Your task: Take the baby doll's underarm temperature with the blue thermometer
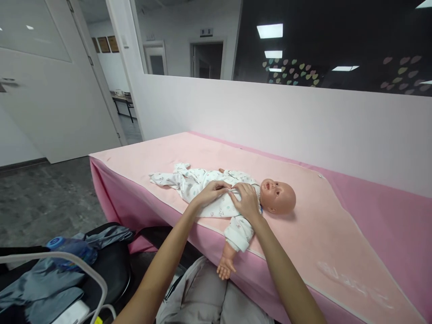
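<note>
A baby doll (pixel 276 196) in a white printed sleepsuit (pixel 189 182) lies on its back on a pale pink sheet (pixel 303 243) over a pink table, head to the right. One doll arm hangs over the table's near edge. My left hand (pixel 211 192) rests on the doll's chest, fingers pinched on the sleepsuit's front. My right hand (pixel 245 200) lies on the chest near the neck, fingers curled onto the same fabric.
A white wall (pixel 270 117) with a dark window runs behind the table. At lower left a black chair (pixel 114 265) holds grey clothing and a blue bottle (pixel 69 246). An open doorway (pixel 114 81) is at the back left.
</note>
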A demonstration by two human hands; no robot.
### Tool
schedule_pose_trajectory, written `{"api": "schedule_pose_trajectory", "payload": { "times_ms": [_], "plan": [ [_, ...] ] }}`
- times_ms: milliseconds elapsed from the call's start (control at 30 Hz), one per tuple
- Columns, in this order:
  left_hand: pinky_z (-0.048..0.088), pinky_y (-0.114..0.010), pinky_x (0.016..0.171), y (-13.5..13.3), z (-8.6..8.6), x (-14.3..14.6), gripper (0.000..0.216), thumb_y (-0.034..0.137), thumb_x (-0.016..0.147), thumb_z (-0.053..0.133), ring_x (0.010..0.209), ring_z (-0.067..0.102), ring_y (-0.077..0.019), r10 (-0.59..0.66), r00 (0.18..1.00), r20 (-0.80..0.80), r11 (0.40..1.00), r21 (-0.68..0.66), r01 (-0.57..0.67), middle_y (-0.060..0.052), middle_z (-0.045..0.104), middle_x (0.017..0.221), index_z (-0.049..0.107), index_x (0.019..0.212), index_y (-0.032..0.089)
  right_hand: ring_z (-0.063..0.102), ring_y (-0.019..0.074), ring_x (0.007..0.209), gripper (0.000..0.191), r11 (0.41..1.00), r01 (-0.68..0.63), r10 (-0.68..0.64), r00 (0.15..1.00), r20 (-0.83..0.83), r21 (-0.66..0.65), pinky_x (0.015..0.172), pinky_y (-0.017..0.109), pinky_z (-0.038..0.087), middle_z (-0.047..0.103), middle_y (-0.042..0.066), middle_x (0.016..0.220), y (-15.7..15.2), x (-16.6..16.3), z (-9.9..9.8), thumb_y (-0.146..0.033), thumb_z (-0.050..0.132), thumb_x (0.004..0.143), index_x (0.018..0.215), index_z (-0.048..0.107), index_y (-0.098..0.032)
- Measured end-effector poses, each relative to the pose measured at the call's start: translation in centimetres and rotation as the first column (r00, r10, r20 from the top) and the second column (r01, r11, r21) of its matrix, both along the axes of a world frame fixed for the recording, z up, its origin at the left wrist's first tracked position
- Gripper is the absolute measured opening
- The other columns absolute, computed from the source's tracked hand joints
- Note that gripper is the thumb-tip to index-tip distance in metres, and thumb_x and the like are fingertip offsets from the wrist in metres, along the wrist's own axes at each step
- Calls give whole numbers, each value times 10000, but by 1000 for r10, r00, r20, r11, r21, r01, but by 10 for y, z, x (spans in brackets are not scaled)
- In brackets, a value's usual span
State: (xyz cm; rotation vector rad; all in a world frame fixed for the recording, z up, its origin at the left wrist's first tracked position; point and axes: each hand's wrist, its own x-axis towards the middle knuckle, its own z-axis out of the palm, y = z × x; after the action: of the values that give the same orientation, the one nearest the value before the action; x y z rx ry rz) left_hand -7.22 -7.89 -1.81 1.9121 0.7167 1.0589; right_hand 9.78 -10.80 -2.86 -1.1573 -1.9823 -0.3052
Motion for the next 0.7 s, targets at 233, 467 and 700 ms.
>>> {"api": "schedule_pose_trajectory", "payload": {
  "times_ms": [233,467,700],
  "plan": [
    [448,-307,800,-6,10,-9,235,336,814,521,868,577,-190,170,968,-186,962,245,-121,-61,638,932,635,934,169,504,203,814,157,995,104,-104,994,29,7,758,326,347,593,47,757,-1,-3,-1,-256,436,876,769,532,-193],
    [419,-326,899,-7,-3,-46,270,294,711,646,993,564,-204,172,967,-190,957,264,-118,-48,632,1044,638,965,204,491,218,1038,186,992,-23,13,996,87,127,948,410,298,604,85,1057,-2,-19,3,-177,423,855,978,562,-189],
    [441,-312,880,-11,-12,-47,223,286,685,669,954,595,-198,237,965,-112,951,228,-207,-39,660,994,660,887,192,531,180,920,137,995,-97,90,984,154,37,930,368,323,623,50,930,-2,-31,0,-204,407,893,860,539,-200]
  ]
}}
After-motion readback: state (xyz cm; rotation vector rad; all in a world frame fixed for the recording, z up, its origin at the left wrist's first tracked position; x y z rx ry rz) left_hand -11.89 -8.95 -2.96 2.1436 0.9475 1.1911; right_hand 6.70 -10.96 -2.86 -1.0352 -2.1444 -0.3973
